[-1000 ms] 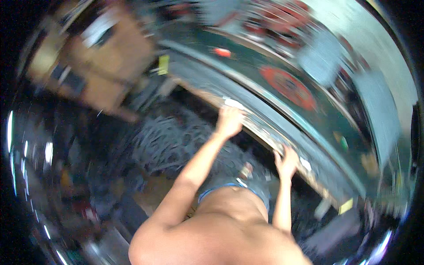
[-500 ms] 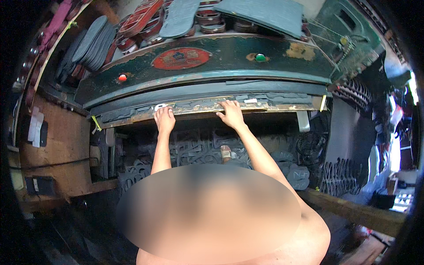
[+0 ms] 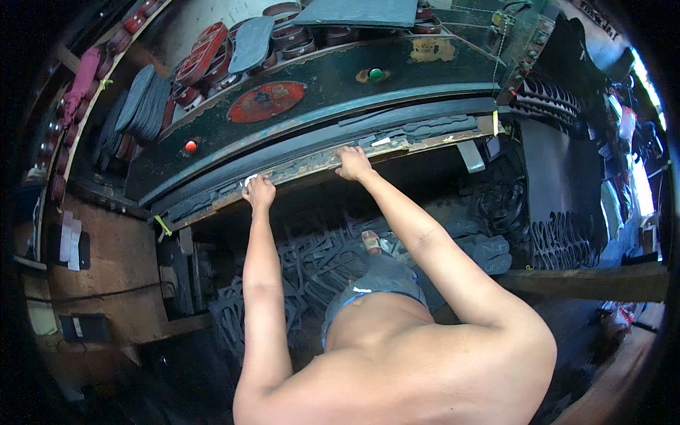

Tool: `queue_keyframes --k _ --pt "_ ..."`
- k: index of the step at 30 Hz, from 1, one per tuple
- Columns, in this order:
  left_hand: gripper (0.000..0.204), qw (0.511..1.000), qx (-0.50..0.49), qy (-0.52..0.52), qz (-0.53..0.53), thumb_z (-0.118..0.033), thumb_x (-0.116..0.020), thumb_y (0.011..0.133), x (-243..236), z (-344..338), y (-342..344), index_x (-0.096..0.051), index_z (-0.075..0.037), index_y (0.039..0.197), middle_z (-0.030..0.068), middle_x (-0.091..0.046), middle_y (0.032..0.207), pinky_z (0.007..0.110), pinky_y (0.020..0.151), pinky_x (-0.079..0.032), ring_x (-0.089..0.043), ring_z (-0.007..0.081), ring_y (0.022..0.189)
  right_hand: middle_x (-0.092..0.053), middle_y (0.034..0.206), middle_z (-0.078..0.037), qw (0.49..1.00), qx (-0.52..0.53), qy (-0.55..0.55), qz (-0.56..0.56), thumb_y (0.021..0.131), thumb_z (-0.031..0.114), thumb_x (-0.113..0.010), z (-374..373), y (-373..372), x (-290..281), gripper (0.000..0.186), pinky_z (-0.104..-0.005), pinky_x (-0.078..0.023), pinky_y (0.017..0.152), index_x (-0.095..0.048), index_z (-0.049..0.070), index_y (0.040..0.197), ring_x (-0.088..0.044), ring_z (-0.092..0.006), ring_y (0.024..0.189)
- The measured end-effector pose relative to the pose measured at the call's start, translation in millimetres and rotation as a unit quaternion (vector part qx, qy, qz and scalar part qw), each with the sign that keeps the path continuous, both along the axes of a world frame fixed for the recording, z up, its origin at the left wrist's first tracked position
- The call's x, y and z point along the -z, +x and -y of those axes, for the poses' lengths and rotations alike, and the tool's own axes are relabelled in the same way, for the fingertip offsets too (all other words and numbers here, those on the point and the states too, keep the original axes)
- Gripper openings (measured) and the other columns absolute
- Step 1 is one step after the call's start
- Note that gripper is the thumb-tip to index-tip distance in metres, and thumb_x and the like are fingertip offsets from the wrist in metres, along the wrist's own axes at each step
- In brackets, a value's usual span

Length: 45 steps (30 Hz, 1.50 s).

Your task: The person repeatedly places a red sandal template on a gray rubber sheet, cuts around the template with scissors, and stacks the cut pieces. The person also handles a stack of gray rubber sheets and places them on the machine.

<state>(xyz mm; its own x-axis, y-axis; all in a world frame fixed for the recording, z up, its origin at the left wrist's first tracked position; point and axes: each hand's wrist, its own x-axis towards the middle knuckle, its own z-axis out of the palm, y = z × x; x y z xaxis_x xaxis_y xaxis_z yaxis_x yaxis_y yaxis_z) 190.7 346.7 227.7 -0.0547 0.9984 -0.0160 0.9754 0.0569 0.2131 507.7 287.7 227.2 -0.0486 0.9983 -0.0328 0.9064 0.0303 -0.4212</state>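
Observation:
A long worn board (image 3: 319, 170) with a chipped, pale front edge runs below the front of a dark green machine (image 3: 212, 145). My left hand (image 3: 260, 191) is curled over that front edge, left of the middle, beside a small white piece (image 3: 249, 180). Further right, my right hand (image 3: 352, 163) grips the same edge with bent fingers, the thumb toward the left. Dark grey sheet scraps (image 3: 440, 127) lie along the board behind my hands. The undersides of my fingers are hidden.
The machine bears a red button (image 3: 190, 146) and a green button (image 3: 376, 74). On top stand red cutting dies (image 3: 202, 53) and a grey sheet (image 3: 358, 13). Stacked grey soles (image 3: 144, 106) are at the left. Cut-out scrap (image 3: 312, 262) heaps below the board. A wooden beam (image 3: 588, 281) crosses at the right.
The view has turned and shifted, so the machine now slants up to the right. Both hands stay on the board's edge, with the fingers more bent. More of my arms and body shows.

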Motion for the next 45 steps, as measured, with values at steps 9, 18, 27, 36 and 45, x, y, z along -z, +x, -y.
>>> queue_keyframes --k 9,18,27,36,45 --pt "0.027 0.997 0.031 0.076 0.005 -0.023 -0.053 0.096 10.9 27.2 -7.2 -0.067 -0.011 0.115 0.0141 -0.061 0.126 0.059 0.106 -0.032 -0.050 0.0335 0.128 -0.062 0.131 -0.015 1.000 -0.019 -0.003 -0.013 0.079 0.032 -0.081 20.5 2.0 4.1 0.060 -0.0489 -0.036 0.111 -0.062 0.008 0.131 -0.053 -0.0336 0.130" --pt "0.020 0.992 0.105 0.043 0.052 -0.019 -0.056 0.093 24.3 129.6 -34.9 -0.068 -0.009 0.106 0.0146 -0.062 0.111 0.054 0.102 -0.035 -0.055 0.0360 0.113 -0.062 0.131 -0.022 0.985 -0.134 0.098 -0.042 0.070 0.051 -0.087 50.8 47.5 -42.2 0.082 -0.0480 -0.046 0.107 -0.062 0.003 0.132 -0.059 -0.0392 0.123" --pt "0.026 0.874 0.093 -0.213 0.426 -0.022 -0.052 0.104 23.0 116.0 -45.6 -0.064 0.001 0.111 0.0182 -0.069 0.101 0.043 0.090 -0.049 -0.066 0.0319 0.097 -0.054 0.127 -0.023 0.987 -0.086 -0.079 0.114 0.057 0.058 -0.091 1.6 73.9 -24.1 0.115 -0.0491 -0.042 0.109 -0.046 -0.001 0.144 -0.050 -0.0403 0.125" --pt "0.070 0.651 0.113 -0.239 0.711 -0.035 -0.056 0.106 -31.2 115.5 51.9 -0.023 0.001 0.156 0.0223 -0.055 0.136 0.041 0.108 -0.045 -0.054 0.0260 0.127 -0.052 0.139 -0.028 0.967 0.069 -0.054 -0.239 0.066 0.042 -0.092 41.0 -51.1 -69.6 0.102 -0.0445 -0.039 0.115 -0.045 -0.008 0.141 -0.051 -0.0379 0.134" --pt "0.042 0.734 0.088 -0.128 0.661 -0.013 -0.057 0.104 -55.3 112.8 60.3 -0.044 0.007 0.139 0.0183 -0.067 0.114 0.031 0.083 -0.058 -0.071 0.0204 0.089 -0.050 0.142 -0.022 0.888 0.079 -0.069 -0.448 0.079 0.062 -0.081 53.6 -67.7 -59.1 0.107 -0.0425 -0.038 0.113 -0.034 -0.004 0.149 -0.049 -0.0287 0.133"
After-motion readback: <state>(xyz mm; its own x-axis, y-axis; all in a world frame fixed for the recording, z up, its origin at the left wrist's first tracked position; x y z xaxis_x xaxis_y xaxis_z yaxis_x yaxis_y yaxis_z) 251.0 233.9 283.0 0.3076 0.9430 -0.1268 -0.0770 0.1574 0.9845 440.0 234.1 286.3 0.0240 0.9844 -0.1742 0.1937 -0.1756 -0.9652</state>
